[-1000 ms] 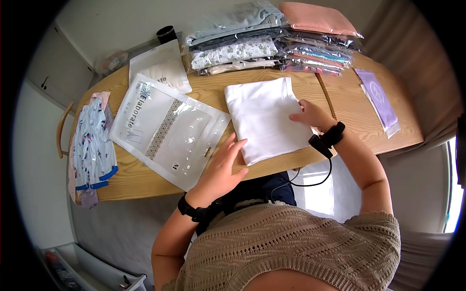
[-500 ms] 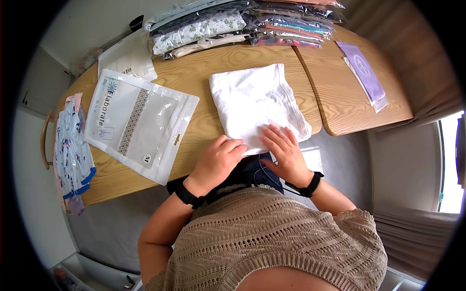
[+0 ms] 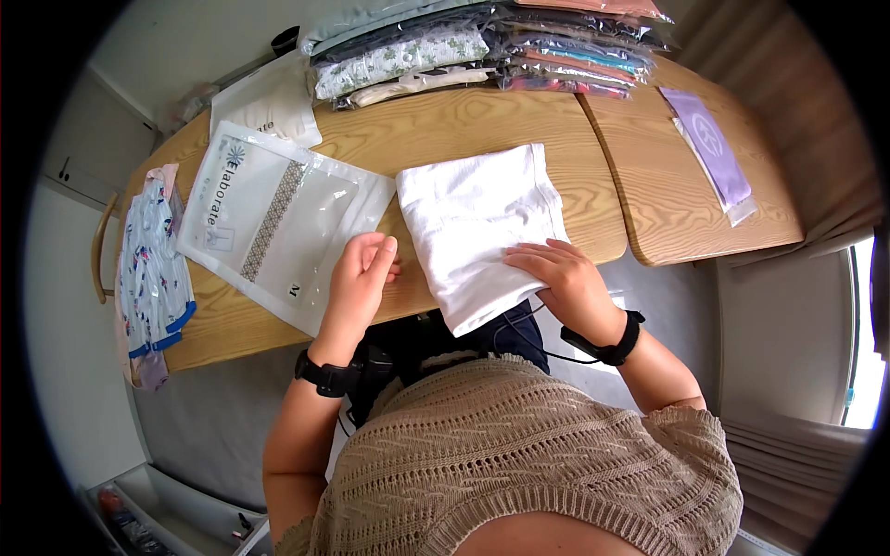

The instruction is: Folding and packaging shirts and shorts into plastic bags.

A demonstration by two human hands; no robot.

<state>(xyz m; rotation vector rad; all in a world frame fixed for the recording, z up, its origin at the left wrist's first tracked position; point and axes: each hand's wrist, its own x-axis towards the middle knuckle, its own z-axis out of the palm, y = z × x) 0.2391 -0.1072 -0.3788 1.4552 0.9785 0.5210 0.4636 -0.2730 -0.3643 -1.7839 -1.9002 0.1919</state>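
Observation:
A folded white cloth garment [image 3: 482, 222] lies near the table's front, its near corner hanging past the edge. My right hand [image 3: 567, 280] rests on its right side, fingers stretched out over the fabric. Left of the garment my left hand [image 3: 362, 278] is raised, its fingers loosely curled and nothing visible in them. Close by that hand lies a flat white zip bag [image 3: 311, 218] with a clear window and a patterned strip. Black bands circle both my wrists.
Behind stand two stacks of clothes in clear bags [image 3: 399, 60]. Another white bag [image 3: 269, 102] lies at the back left. Printed clothing [image 3: 153, 259] drapes over the table's left end. A purple package [image 3: 709, 144] rests on the right-hand table [image 3: 667, 222].
My left hand has let go of the garment's near edge and moved left, toward the zip bag. The right hand stays on the fabric, now farther right. The view has shifted slightly.

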